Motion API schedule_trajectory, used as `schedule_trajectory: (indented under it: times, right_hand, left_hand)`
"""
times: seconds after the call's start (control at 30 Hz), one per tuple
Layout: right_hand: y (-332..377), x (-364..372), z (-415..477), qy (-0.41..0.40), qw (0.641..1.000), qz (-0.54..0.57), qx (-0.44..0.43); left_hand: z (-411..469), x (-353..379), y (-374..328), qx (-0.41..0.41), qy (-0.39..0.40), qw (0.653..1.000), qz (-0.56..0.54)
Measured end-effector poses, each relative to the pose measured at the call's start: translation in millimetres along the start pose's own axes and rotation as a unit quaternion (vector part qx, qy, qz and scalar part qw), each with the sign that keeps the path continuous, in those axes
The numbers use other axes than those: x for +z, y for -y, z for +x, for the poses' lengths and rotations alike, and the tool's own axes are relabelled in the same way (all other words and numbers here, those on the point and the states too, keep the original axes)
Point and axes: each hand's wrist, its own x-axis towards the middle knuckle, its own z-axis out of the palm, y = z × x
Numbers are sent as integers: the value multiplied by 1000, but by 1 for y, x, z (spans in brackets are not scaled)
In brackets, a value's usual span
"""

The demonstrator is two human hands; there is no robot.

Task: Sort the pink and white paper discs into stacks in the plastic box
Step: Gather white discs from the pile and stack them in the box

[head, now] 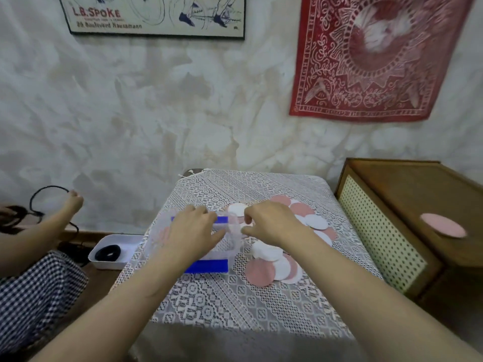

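Note:
A clear plastic box (233, 240) with blue clips (206, 266) stands on the lace-covered table (235, 304). My left hand (190, 231) lies flat over the box with its fingers stretched out. A pink disc (163, 233) shows faintly through the box's left wall. My right hand (271, 223) hovers at the box's right rim, fingers curled, pinching what looks like a paper disc of unclear colour. To the right of the box lie loose discs: a far pile with pink (304, 210) and white (316, 222) ones, and a near pile with white (266, 252) and pink (260, 274) ones.
A wooden cabinet (392, 231) stands right of the table with one pink disc (443, 225) on top. Left of the table, a white tray (112, 253) holds a black ring. Another person's arm (60, 218) reaches in at the far left.

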Motion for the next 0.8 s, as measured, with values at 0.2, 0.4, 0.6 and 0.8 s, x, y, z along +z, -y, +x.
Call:
schedule_trajectory:
  times: [0.2, 0.4, 0.6, 0.8]
  right_hand:
    - [-47, 5, -33, -4, 999, 13, 48]
    - [-79, 16, -61, -3, 995, 33, 93]
    - [-93, 54, -79, 10, 991, 95, 98]
    - [-91, 84, -88, -1, 980, 174, 101]
  left_hand:
    - [23, 6, -59, 55, -3, 998, -23]
    - [28, 23, -115, 113, -27, 993, -19]
    - [9, 64, -142, 113, -5, 993, -41]
    - [-16, 78, -138, 92, -57, 988, -112]
